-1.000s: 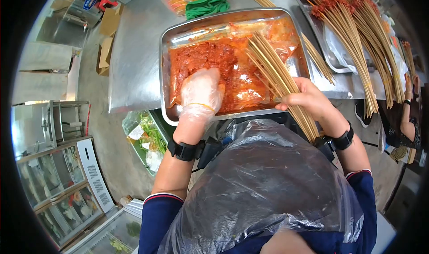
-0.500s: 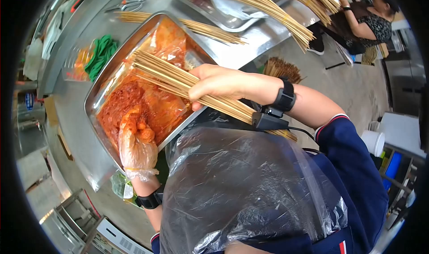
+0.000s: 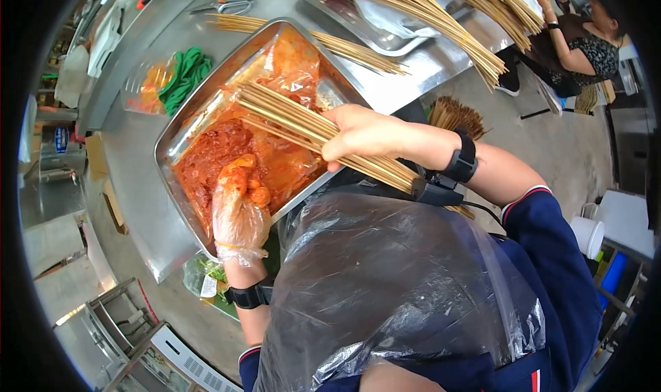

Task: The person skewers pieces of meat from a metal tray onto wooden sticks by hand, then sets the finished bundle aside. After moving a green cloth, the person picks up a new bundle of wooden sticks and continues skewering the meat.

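Observation:
My right hand [image 3: 365, 138] is bare and closed round a bundle of thin wooden skewers [image 3: 289, 120]. One end of the bundle is over a metal tray [image 3: 165, 178]; the other passes beneath my wrist. Inside the tray lies a mass of red, sauce-coated meat [image 3: 215, 151], beside clear plastic film [image 3: 292, 58] smeared with orange sauce. My left hand [image 3: 239, 199], in a clear plastic glove stained red at the fingers, is down at the meat with fingers curled. What those fingers hold, if anything, is hidden.
More skewers [image 3: 344, 51] lie behind the tray, and another tray [image 3: 392, 44] stands beyond with skewer bundles [image 3: 441, 20] across it. A green cloth [image 3: 184, 78], scissors [image 3: 231, 5] and a floor-standing skewer bundle [image 3: 458, 116] surround the table [image 3: 131, 164]. A person [image 3: 578, 47] sits at far right.
The whole scene has shifted right in view as my head turned. Both hands keep nearly the same place over the tray, and the right still grips the skewers.

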The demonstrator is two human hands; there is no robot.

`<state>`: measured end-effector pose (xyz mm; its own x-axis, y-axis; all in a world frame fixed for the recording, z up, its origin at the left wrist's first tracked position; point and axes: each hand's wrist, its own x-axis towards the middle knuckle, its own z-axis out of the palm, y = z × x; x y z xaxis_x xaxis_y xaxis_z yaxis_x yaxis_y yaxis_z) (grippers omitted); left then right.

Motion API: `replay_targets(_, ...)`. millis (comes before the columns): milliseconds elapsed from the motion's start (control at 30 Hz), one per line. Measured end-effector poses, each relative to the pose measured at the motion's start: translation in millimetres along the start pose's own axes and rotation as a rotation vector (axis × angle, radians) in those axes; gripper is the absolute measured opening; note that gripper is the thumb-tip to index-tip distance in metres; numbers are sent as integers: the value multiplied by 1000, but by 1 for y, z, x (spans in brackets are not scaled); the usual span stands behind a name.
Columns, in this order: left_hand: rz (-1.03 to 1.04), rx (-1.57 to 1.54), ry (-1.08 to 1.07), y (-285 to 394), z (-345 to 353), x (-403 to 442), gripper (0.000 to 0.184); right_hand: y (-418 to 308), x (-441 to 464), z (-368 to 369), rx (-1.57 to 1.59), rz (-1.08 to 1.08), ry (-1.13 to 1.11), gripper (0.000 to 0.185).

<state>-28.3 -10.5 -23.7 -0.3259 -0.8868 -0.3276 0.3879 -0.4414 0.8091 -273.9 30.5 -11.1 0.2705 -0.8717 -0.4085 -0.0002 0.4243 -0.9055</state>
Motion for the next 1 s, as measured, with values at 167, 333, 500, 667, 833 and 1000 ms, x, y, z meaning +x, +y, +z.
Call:
replay_targets(167, 378, 838, -74, -6, -11, 8, 25, -7, -3, 6, -209, 32, 8, 31)
replay_targets(333, -56, -115, -87, -2, -12, 11, 26, -9, -6, 10, -260, 1, 30, 30)
replay_targets(500, -5, -240, -70, -7, -10, 10, 21, -21, -7, 10, -467, 31, 14, 34)
replay_targets(667, 4, -349, -180, -7, -22, 20, 23, -13, -1, 12, -336, 45, 11, 29)
replay_targets(833, 43, -458, 37, -6, -10, 17, 29, -8, 2, 15, -357, 10, -31, 25)
replay_targets(1000, 97, -460, -119, -6, -15, 19, 30, -11, 3, 17, -319, 83, -13, 21)
